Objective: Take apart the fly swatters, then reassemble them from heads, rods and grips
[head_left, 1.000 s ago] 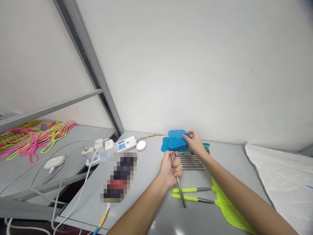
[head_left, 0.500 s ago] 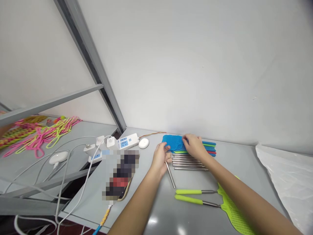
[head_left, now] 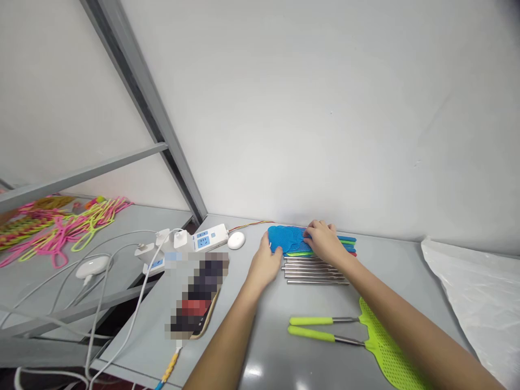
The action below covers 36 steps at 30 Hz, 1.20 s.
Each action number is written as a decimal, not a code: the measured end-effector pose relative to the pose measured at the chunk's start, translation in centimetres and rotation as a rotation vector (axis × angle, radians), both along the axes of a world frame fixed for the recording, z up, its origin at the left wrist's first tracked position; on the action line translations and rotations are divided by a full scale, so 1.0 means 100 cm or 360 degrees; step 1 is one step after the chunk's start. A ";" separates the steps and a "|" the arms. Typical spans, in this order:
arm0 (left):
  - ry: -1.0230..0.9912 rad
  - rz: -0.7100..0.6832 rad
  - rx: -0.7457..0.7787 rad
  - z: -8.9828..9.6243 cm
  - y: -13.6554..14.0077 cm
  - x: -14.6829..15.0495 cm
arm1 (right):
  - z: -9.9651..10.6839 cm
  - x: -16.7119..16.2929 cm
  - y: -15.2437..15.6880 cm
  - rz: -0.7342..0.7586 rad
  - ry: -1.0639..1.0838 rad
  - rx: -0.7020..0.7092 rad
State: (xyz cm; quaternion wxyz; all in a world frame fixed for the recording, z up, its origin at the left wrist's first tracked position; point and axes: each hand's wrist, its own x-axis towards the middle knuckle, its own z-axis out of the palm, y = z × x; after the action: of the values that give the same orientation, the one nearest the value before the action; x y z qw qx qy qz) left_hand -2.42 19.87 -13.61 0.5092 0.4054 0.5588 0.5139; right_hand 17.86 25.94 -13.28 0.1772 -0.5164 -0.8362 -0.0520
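Observation:
Several blue fly swatter heads [head_left: 285, 238] lie stacked by the wall, with a green mesh head [head_left: 298, 253] partly showing underneath. My left hand [head_left: 265, 264] is bent round the left end of the blue stack, its thumb at the near edge and the other fingers partly hidden. At the stack's right side, my right hand [head_left: 324, 242] pinches a blue swatter near its neck. Coloured handles [head_left: 348, 239] stick out beyond that hand. Just in front lie several metal rods [head_left: 309, 268], side by side.
Two lime-green fly swatters [head_left: 384, 338] lie nearer me, partly under my right forearm. White plastic sheeting [head_left: 467, 303] covers the right side. To the left are a phone [head_left: 211, 309], a power strip [head_left: 211, 238], a white round case [head_left: 236, 240] and loose cables. Pink and yellow cords [head_left: 81, 225] lie beyond the metal frame.
The metal rod that stuck out of my left hand no longer shows there. That hand has moved up against the blue heads' left end. My right hand remains at the swatter neck.

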 end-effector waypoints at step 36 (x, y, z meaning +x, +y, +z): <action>-0.0237 -0.0213 0.0132 0.027 -0.009 0.013 | 0.043 0.006 -0.127 0.0313 0.0450 -0.0373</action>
State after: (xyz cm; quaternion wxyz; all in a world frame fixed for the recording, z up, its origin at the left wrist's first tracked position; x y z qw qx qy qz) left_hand -1.09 18.97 -10.92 0.5652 0.4233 0.4693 0.5302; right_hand 18.41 13.28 -9.02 0.2358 -0.4517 -0.8496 0.1363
